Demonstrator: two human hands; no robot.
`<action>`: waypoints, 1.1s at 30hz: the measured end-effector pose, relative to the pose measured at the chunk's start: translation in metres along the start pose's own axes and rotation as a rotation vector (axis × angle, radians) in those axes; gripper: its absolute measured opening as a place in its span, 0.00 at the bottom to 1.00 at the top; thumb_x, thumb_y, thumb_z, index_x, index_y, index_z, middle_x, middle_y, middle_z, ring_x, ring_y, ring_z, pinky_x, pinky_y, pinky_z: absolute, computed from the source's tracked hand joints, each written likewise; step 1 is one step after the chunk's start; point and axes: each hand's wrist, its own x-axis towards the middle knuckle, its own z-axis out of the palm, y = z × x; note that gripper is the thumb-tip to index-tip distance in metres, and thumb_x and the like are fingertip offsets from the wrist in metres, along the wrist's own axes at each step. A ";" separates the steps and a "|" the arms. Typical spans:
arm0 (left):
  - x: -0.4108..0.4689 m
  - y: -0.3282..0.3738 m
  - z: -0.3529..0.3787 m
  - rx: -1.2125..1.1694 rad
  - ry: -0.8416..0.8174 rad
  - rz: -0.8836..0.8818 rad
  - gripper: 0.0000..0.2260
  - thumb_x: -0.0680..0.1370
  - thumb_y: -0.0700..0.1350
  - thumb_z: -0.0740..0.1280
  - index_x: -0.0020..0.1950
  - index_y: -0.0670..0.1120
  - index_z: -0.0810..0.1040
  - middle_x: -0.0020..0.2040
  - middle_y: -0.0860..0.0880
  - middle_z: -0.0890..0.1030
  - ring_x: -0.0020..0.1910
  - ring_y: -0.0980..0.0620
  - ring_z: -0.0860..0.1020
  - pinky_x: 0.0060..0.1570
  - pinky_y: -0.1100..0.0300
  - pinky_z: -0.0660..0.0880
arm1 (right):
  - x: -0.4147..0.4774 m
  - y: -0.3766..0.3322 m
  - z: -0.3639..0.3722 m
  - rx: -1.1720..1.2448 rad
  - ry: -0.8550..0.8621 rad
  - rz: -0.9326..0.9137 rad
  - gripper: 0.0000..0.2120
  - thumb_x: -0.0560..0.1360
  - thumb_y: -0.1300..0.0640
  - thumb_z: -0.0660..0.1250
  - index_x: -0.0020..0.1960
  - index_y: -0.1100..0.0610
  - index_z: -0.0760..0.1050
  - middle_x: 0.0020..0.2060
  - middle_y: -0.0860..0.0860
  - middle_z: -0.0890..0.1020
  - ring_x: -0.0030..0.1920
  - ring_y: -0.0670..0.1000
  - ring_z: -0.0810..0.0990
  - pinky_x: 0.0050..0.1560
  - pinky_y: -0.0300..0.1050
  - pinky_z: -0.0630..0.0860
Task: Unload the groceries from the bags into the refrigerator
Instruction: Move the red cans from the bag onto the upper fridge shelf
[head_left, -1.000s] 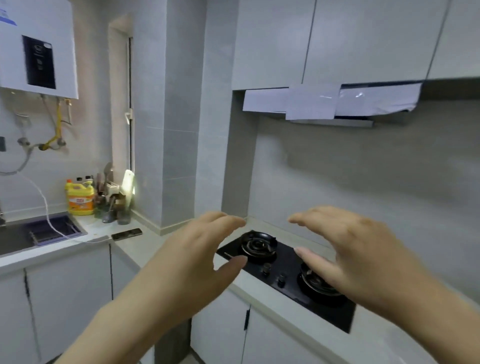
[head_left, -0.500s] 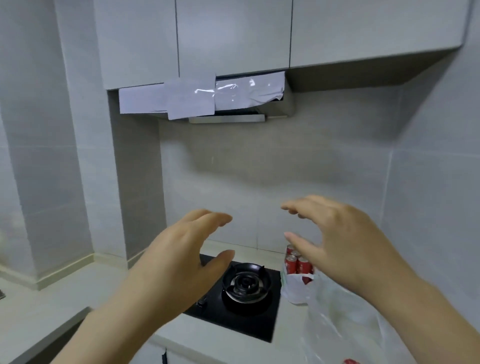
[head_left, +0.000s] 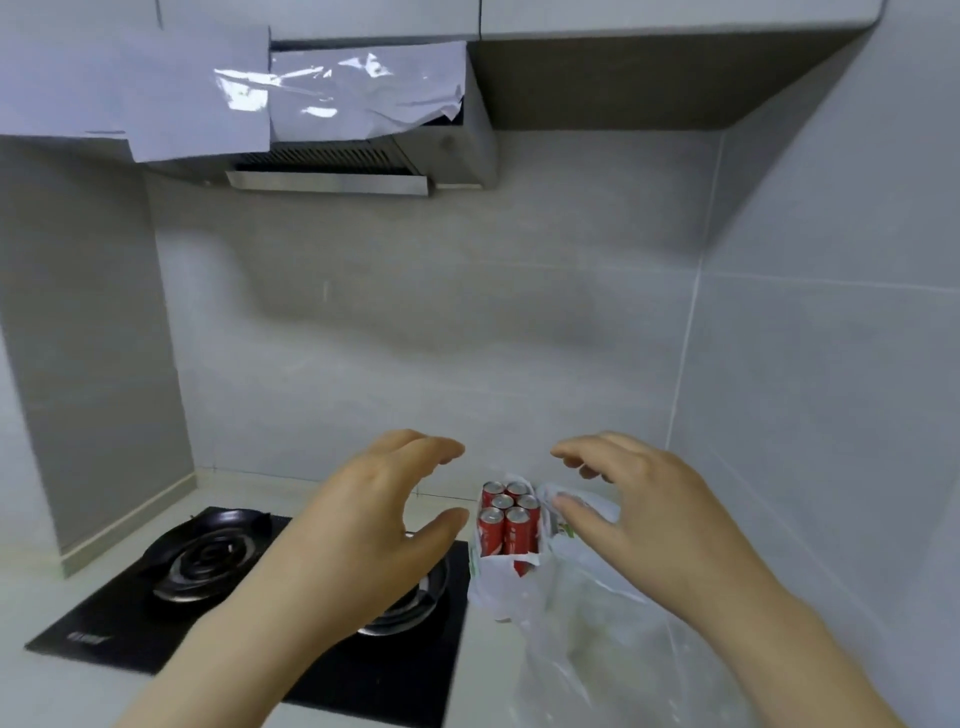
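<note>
View has swung further right since half a second ago: the six red cans (head_left: 506, 519), then half hidden behind my right thumb, now stand in full sight between my hands. Left hand (head_left: 363, 530) and right hand (head_left: 660, 519) keep the same pose, fingers spread wide and loosely curved, holding nothing. Cans sit upright in a white bag (head_left: 493, 587) with an open top, on the counter (head_left: 485, 675) just right of the black gas hob (head_left: 156, 613). Left hand hangs over the hob's right burner; right hand is above a clear plastic bag (head_left: 613, 649) lying beside the white one. Range hood (head_left: 332, 176) now sits upper left.
</note>
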 end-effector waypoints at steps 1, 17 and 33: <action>0.008 -0.009 0.007 -0.008 -0.009 0.005 0.21 0.77 0.54 0.65 0.69 0.60 0.67 0.60 0.67 0.70 0.59 0.68 0.70 0.52 0.79 0.65 | 0.008 0.004 0.008 -0.007 -0.012 0.005 0.17 0.76 0.46 0.65 0.65 0.43 0.72 0.57 0.36 0.76 0.54 0.38 0.75 0.54 0.32 0.69; 0.145 -0.138 0.129 -0.110 -0.226 -0.028 0.21 0.77 0.51 0.65 0.70 0.55 0.68 0.64 0.59 0.73 0.60 0.62 0.73 0.57 0.70 0.68 | 0.132 0.097 0.129 -0.044 -0.215 0.159 0.15 0.75 0.49 0.66 0.61 0.47 0.75 0.52 0.42 0.78 0.53 0.45 0.77 0.54 0.44 0.73; 0.214 -0.191 0.280 -0.076 -0.379 -0.240 0.17 0.76 0.51 0.66 0.65 0.53 0.73 0.59 0.55 0.76 0.57 0.57 0.75 0.55 0.64 0.72 | 0.194 0.238 0.230 0.041 -0.353 0.222 0.14 0.74 0.49 0.66 0.59 0.48 0.76 0.53 0.44 0.79 0.53 0.45 0.77 0.52 0.41 0.72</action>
